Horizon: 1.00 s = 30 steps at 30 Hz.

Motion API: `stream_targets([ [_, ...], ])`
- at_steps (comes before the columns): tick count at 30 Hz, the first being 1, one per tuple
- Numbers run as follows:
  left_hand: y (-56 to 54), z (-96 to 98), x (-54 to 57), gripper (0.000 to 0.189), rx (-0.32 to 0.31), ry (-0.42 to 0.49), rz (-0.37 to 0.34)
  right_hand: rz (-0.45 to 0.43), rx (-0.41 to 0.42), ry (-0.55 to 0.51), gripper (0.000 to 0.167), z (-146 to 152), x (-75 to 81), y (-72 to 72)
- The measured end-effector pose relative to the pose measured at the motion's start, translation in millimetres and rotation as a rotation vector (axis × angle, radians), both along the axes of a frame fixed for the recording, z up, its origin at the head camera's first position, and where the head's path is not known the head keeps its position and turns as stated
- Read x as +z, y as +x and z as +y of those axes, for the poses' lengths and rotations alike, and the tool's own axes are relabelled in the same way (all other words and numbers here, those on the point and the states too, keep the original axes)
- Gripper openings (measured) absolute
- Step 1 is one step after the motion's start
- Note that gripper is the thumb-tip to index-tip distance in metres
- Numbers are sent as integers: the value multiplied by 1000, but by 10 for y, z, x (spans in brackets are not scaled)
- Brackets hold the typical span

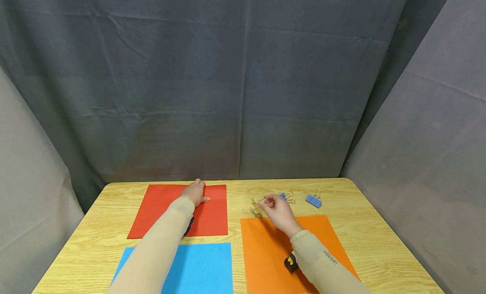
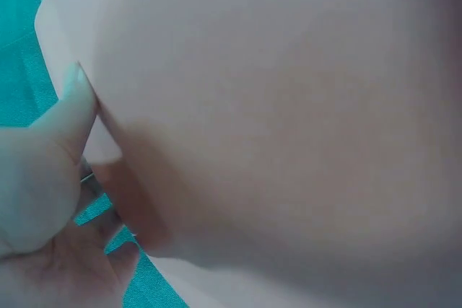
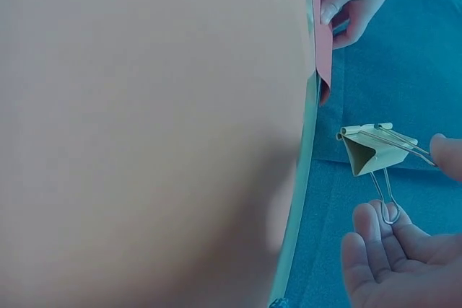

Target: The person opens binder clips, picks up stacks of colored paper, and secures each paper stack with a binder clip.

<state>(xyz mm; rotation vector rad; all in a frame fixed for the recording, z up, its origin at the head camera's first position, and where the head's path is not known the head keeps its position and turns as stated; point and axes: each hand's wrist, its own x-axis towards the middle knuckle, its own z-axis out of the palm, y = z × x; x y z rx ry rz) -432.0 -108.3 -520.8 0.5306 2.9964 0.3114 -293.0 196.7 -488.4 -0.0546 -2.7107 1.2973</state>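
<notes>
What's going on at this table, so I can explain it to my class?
A person's left hand grips the red paper at its far edge. Their right hand holds a yellow binder clip by its wire handles, not yet on the paper. Two blue clips, a blue sheet and an orange sheet lie nearby.

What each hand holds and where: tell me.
Right hand: yellow clip, by its wire handles. Left hand: red paper, pinched at its far edge.

So this wood-grain table (image 1: 364, 218) is carrying a red sheet (image 1: 214, 216) far left, a blue sheet (image 1: 203, 266) is lying nearer, an orange sheet (image 1: 263, 252)'s sitting right. Past that, a blue clip (image 1: 313, 200)'s resting beside a second clip (image 1: 283, 195), partly hidden.
</notes>
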Motion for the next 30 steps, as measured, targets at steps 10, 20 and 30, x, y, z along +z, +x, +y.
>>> stream_targets([
  [10, 8, 6, 20, 72, 15, -30, -8, -1, 14, -7, 51, -12, -23, 3],
  [20, 7, -3, 2, 71, 14, -17, -9, -1, 15, -11, 50, -28, -12, 16],
  [30, -5, -15, -30, 67, 8, 3, 16, 4, 14, -10, 49, -41, 11, 17],
])
